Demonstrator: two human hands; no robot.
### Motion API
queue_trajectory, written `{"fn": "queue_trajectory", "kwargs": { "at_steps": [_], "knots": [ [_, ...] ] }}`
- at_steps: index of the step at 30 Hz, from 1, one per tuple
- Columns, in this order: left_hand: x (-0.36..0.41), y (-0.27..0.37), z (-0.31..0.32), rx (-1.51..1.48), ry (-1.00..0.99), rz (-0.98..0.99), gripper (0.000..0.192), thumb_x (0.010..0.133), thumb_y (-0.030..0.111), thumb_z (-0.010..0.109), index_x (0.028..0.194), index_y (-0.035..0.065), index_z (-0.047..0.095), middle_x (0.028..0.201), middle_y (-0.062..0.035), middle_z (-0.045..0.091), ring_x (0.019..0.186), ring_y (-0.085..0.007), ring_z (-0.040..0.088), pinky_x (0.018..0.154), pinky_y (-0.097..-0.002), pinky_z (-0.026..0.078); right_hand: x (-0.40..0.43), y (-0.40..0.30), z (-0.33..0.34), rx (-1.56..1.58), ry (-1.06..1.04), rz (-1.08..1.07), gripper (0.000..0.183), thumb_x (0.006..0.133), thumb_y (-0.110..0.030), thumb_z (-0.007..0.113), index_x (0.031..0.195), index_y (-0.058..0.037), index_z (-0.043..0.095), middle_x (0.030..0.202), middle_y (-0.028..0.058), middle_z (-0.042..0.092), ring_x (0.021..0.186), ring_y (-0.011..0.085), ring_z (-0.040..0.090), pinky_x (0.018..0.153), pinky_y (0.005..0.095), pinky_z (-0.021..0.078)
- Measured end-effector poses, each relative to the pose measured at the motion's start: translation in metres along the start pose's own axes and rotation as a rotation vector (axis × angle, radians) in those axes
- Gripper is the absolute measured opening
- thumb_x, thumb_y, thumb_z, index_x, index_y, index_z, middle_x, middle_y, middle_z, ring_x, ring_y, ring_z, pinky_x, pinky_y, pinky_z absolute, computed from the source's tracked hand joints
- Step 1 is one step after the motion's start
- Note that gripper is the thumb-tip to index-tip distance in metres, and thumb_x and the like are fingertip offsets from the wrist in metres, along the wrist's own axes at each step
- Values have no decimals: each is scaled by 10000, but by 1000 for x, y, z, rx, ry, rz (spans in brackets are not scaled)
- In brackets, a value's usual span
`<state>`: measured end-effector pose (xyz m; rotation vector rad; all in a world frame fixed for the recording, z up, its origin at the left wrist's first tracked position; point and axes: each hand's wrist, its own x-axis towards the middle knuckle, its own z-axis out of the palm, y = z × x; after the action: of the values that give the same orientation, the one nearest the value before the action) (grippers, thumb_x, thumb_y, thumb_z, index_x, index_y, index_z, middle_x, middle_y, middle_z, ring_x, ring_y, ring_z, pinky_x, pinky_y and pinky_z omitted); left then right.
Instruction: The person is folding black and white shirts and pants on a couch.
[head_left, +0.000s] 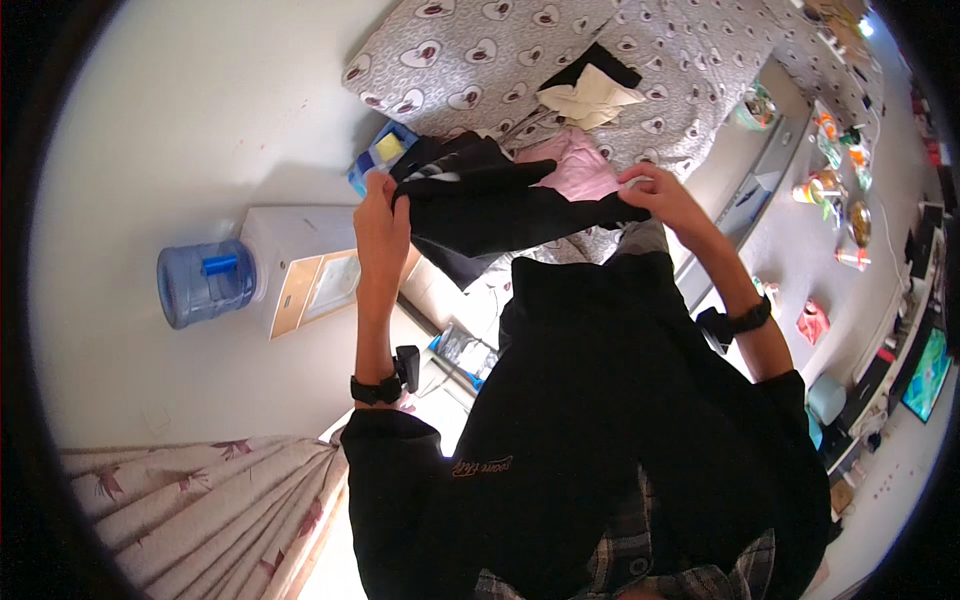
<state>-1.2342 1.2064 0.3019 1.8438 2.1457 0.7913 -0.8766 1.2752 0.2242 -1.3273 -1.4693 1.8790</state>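
Note:
A black garment (487, 221) is stretched out in the air in front of my body. My left hand (381, 217) pinches one end of it between thumb and fingers. The other end is gripped by my right hand (658, 196), thumb and forefinger at its edge. Its folds hide what kind of garment it is. Just behind it lies a crumpled pink cloth (574, 161). Farther back, a folded cream cloth (591, 97) rests partly over a folded black cloth (600, 64). Both lie on a grey cover with a heart pattern (480, 51).
On the left, a blue water bottle (206, 283) sits on a white dispenser (300, 232). A patterned curtain (217, 510) hangs at lower left. To the right stands a long table (780, 255) with cups and a red bag (812, 322). A lit screen (926, 375) is at far right.

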Motion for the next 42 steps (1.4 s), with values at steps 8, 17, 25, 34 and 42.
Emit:
{"fn": "queue_trajectory", "kwargs": {
  "at_steps": [8, 17, 25, 34, 42],
  "knots": [
    [-74, -74, 15, -21, 86, -421, 144, 785, 6, 509, 909, 17, 436, 585, -143, 486, 552, -309, 521, 523, -386, 388, 123, 106, 74, -124, -42, 12, 348, 691, -83, 677, 1010, -10, 558, 785, 52, 599, 702, 129, 556, 635, 249, 421],
    [-134, -96, 40, 22, 191, -592, 161, 786, -15, 491, 945, -3, 464, 805, -206, 585, 751, -365, 578, 687, -386, 445, 198, 89, 149, -219, -113, 106, 391, 696, -152, 701, 1060, -89, 573, 867, 92, 588, 786, 186, 544, 698, 301, 419],
    [-159, -90, 58, -17, 242, -700, 176, 782, -31, 507, 943, 3, 447, 799, -195, 573, 734, -349, 571, 649, -380, 443, 249, 106, 169, 48, -309, 314, 389, 690, -132, 693, 1061, -67, 596, 1043, 75, 575, 982, 210, 488, 848, 315, 352],
    [-179, -91, 66, -32, 236, -739, 205, 764, -46, 506, 939, 25, 429, 784, -190, 547, 682, -352, 551, 604, -389, 428, 236, 64, 177, -145, -407, 406, 520, 749, -156, 666, 1212, -52, 455, 1180, 97, 467, 1054, 197, 432, 849, 278, 337],
    [-161, -76, 56, -13, 290, -649, 196, 763, -17, 519, 937, 39, 447, 749, -218, 544, 679, -420, 537, 586, -441, 408, 215, 58, 159, 71, -373, 185, 405, 751, -168, 677, 1092, 4, 545, 989, 79, 561, 942, 171, 475, 821, 278, 342]
  ]
}}
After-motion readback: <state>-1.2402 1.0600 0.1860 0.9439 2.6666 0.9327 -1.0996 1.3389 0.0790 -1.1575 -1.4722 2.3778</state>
